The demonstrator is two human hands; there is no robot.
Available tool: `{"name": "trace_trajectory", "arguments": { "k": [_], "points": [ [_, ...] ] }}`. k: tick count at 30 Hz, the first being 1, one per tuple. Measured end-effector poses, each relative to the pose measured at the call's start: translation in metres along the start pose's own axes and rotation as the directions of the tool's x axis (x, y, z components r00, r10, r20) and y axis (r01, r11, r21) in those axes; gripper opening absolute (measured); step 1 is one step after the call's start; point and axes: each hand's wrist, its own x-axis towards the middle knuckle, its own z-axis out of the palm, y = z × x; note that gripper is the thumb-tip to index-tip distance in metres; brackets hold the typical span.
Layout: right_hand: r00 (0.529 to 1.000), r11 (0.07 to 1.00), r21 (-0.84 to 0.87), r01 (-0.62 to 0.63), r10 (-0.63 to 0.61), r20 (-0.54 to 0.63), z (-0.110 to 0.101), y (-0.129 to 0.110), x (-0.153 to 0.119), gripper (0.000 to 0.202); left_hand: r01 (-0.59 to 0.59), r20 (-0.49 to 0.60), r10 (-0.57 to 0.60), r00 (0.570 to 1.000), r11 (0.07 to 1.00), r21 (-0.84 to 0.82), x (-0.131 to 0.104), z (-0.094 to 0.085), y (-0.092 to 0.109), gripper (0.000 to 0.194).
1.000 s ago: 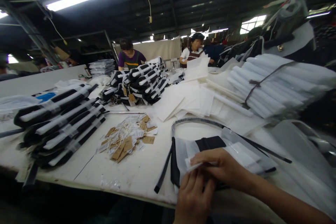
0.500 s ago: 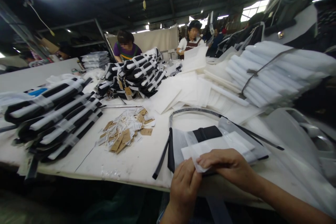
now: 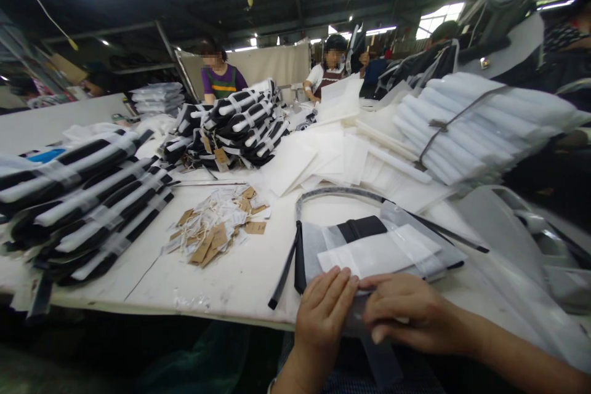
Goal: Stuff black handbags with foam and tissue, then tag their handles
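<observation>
While both hands (image 3: 364,311) lie flat, fingers press the white pouch (image 3: 383,252).

Two bare hands, left hand (image 3: 323,314) at about 6 o'clock, right hand (image 3: 406,314) at about 5 o'clock. No gloves, rings or watch showing. Forearms bare to the frame edge, no sleeve in sight. Short, unpainted nails on fingers (image 3: 344,286).

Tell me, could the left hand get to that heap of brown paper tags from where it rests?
Probably yes. The left hand lies on the white pouch; only bare table lies between it and the paper tags.
</observation>
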Motion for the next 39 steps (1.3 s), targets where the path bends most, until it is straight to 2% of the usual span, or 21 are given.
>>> {"name": "trace_trajectory", "arguments": {
  "k": [2,4,5,6,8,11,13,19,24,26,27,29,30,32,33,34,36,39],
  "points": [
    [0.993,0.992,-0.079,-0.102,0.096,-0.074,-0.012,0.001,0.009,0.01,0.001,0.022,-0.001,1.0,1.0,0.001,-0.002,-0.002,-0.001,0.036],
    [0.966,0.958,-0.184,-0.22,0.188,-0.177,-0.022,0.014,0.023,0.016,-0.015,0.055,0.014,0.998,1.0,0.016,-0.003,-0.003,-0.002,0.036],
    [0.955,0.933,-0.237,-0.27,0.228,-0.191,-0.026,0.025,0.03,0.02,-0.027,0.067,0.025,0.997,0.999,0.025,-0.003,-0.004,-0.002,0.037],
    [0.949,0.907,-0.288,-0.307,0.267,-0.17,-0.028,0.037,0.038,0.024,-0.037,0.072,0.034,0.997,0.999,0.034,-0.003,-0.004,-0.002,0.037],
    [0.94,0.87,-0.371,-0.326,0.341,-0.027,-0.029,0.062,0.054,0.032,-0.048,0.063,0.045,0.997,0.998,0.049,-0.003,-0.004,-0.003,0.038],
    [0.876,0.863,-0.408,-0.3,0.418,0.241,-0.023,0.088,0.072,0.037,-0.064,0.055,0.06,0.997,0.996,0.066,-0.004,-0.003,-0.004,0.039],
    [0.842,0.88,-0.385,-0.278,0.416,0.344,-0.016,0.094,0.081,0.036,-0.077,0.057,0.072,0.996,0.994,0.077,-0.005,-0.002,-0.005,0.039],
    [0.789,0.904,-0.308,-0.296,0.413,0.454,-0.003,0.096,0.099,0.035,-0.08,0.036,0.077,0.996,0.994,0.072,-0.004,-0.002,-0.005,0.039],
    [0.8,0.905,-0.303,-0.3,0.411,0.436,-0.005,0.103,0.103,0.036,-0.099,0.02,0.097,0.995,0.993,0.071,-0.002,-0.003,-0.007,0.037],
    [0.828,0.905,-0.3,-0.302,0.405,0.388,-0.007,0.099,0.096,0.036,-0.087,0.018,0.086,0.996,0.994,0.066,-0.003,-0.003,-0.007,0.037],
    [0.86,0.91,-0.293,-0.293,0.384,0.335,-0.009,0.093,0.089,0.036,-0.078,0.017,0.077,0.997,0.995,0.061,-0.003,-0.002,-0.006,0.037],
    [0.942,0.926,-0.277,-0.256,0.303,0.142,-0.011,0.075,0.067,0.035,-0.057,0.026,0.056,0.998,0.997,0.049,-0.005,-0.001,-0.006,0.037],
    [0.969,0.934,-0.275,-0.231,0.245,0.02,-0.012,0.063,0.052,0.033,-0.051,0.037,0.049,0.998,0.998,0.043,-0.006,-0.001,-0.005,0.036],
    [0.978,0.94,-0.297,-0.169,0.122,-0.17,-0.011,0.037,0.017,0.03,-0.044,0.065,0.042,0.997,0.999,0.029,-0.007,0.0,-0.004,0.036],
    [0.977,0.939,-0.318,-0.129,0.065,-0.205,-0.01,0.025,-0.001,0.03,-0.041,0.078,0.039,0.996,0.999,0.022,-0.008,0.0,-0.004,0.036],
    [0.981,0.935,-0.344,-0.081,0.014,-0.194,-0.007,0.014,-0.019,0.031,-0.037,0.088,0.035,0.995,0.999,0.014,-0.009,0.0,-0.004,0.037],
    [0.996,0.912,-0.41,0.01,-0.044,-0.074,0.002,0.0,-0.052,0.036,-0.025,0.111,0.025,0.994,1.0,0.0,-0.009,-0.001,-0.004,0.039],
    [0.99,0.849,-0.521,0.087,-0.014,0.142,0.021,-0.002,-0.083,0.041,-0.018,0.126,0.019,0.992,1.0,-0.008,-0.009,-0.002,-0.005,0.042]
  ]
}}
